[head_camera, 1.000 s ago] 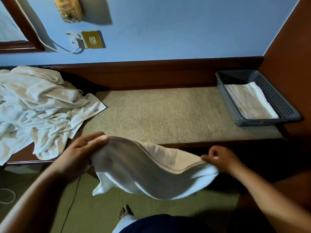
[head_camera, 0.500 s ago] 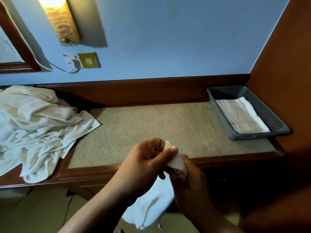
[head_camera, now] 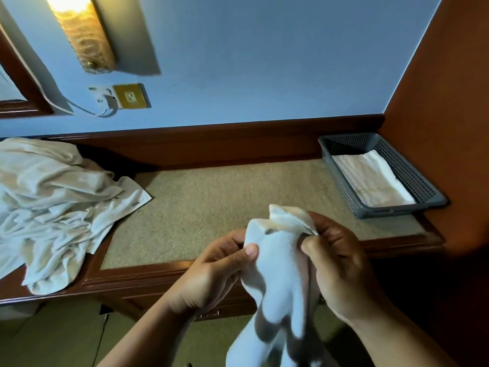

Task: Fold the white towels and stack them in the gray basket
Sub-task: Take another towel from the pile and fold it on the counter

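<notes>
A white towel [head_camera: 277,271] hangs bunched in front of the desk's front edge, its lower part drooping toward the floor. My left hand [head_camera: 211,271] grips its left side with the thumb on the cloth. My right hand [head_camera: 341,260] pinches the upper corners at the right. At the desk's far right stands the gray basket [head_camera: 412,181] with one folded white towel [head_camera: 370,181] lying flat inside. A heap of unfolded white towels [head_camera: 53,207] covers the desk's left end.
The wooden desk [head_camera: 238,268] has a beige carpeted top between the heap and the basket. A brown side panel [head_camera: 449,102] rises right of the basket. A lit wall lamp [head_camera: 82,35] and a socket with a cable [head_camera: 116,99] are on the blue wall.
The towel was stretched wide between my hands; now both hands are together and hold it bunched and hanging. The view has tilted upward.
</notes>
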Available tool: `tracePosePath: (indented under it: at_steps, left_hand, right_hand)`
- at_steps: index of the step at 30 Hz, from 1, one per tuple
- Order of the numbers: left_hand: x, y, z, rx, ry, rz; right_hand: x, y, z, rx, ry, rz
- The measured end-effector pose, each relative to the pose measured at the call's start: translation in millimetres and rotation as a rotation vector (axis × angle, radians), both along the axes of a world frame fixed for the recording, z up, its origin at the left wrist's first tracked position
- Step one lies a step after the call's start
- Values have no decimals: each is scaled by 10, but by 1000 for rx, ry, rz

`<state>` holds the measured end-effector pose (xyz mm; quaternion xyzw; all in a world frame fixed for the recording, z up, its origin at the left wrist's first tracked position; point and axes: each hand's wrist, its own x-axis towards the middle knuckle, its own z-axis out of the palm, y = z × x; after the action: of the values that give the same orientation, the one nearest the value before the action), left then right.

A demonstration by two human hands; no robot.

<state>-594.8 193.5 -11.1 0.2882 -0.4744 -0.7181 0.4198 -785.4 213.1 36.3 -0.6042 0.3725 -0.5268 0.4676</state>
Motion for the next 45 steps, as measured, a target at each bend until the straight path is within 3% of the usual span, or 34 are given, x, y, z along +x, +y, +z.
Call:
tracePosePath:
  at_steps: [2, 8, 13, 17, 27, 33, 41, 45]
  left_hand:
    - [19, -7, 42, -19, -54, 103]
    - [-82, 192, 400, -368, -302, 216]
    - [-180, 302, 556, -426, -415, 280]
    - [-194, 369, 626, -480, -427, 301]
    - [-87, 452, 728, -808, -700, 344]
    - [-16, 418, 743, -837, -762, 438]
    - [127, 355, 242, -625, -727, 236]
    - [351, 398, -88, -500, -776, 228]
  right_hand:
    - [-94, -48, -15, -21, 39, -78]
    - [-212, -38, -39, -99, 256, -264]
    - [-161, 42, 58, -463, 342, -283]
    - [-184, 54, 119, -680, 534, -319]
    - [-120, 92, 156, -496, 509, -274]
    - [-42, 70, 115, -409, 419, -300]
    - [-50, -88, 311, -512, 367, -514]
    - [-254, -174, 309, -452, 513, -602]
